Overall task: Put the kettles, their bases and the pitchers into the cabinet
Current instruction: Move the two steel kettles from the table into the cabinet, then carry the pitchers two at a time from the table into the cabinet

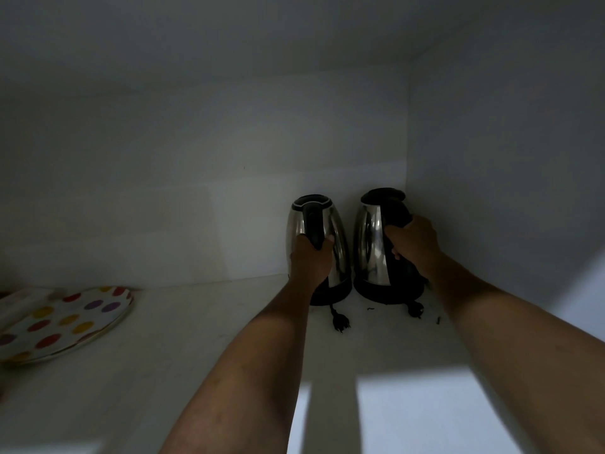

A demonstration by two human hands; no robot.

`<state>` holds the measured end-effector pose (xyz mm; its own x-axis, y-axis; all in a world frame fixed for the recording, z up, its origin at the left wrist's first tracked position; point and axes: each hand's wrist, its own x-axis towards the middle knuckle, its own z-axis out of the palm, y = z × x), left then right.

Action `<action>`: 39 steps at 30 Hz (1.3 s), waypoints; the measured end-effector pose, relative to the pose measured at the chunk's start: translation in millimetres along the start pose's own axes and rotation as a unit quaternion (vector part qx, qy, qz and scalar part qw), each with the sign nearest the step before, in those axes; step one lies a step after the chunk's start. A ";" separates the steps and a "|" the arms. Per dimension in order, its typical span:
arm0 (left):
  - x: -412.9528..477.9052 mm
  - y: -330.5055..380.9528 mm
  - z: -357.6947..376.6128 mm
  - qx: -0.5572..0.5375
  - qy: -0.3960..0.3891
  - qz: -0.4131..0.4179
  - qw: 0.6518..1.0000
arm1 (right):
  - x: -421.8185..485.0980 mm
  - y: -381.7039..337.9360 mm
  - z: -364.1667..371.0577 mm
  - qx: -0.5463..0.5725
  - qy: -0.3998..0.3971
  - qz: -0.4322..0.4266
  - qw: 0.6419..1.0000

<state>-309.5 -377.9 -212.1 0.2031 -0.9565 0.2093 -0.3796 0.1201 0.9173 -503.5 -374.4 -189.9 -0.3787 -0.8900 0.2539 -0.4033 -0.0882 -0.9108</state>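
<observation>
Two steel kettles with black lids and handles stand side by side deep in the dim white cabinet, near its back right corner. My left hand (311,257) grips the black handle of the left kettle (337,240). My right hand (414,247) grips the handle of the right kettle (371,247). Each kettle sits on a black base, the left base (332,294) and the right base (386,293). A black plug (339,321) trails from the left base and another plug (415,309) from the right one. No pitcher is in view.
A white plate with coloured dots (65,322) lies on the shelf floor (183,355) at the far left. The cabinet's right wall (507,191) is close beside the right kettle, and the back wall (196,191) is just behind both.
</observation>
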 end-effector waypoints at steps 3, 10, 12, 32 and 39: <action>-4.2 1.3 -1.0 0.014 -0.007 -0.001 1.000 | -0.4 2.8 -2.5 -0.004 -0.008 0.014 1.000; -13.2 8.4 -12.5 0.064 -0.019 0.009 0.998 | -1.1 0.7 -2.3 -0.040 0.005 0.035 0.999; -18.1 13.3 -18.2 0.082 -0.024 0.011 0.996 | -6.4 -3.5 -1.3 -0.086 0.047 0.032 0.995; -274.1 -14.0 -296.2 0.220 0.101 0.018 0.970 | -336.4 -142.9 82.2 -0.106 -0.193 -0.240 0.946; -431.5 -46.4 -460.7 0.249 0.173 -0.074 0.950 | -533.1 -198.8 146.2 -0.047 -0.336 -0.301 0.891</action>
<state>36.2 151.7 -188.9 0.5402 -0.7978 0.2679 -0.6860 -0.2330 0.6893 -99.7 52.3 -191.8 0.5008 -0.7644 0.4061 -0.4459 -0.6299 -0.6359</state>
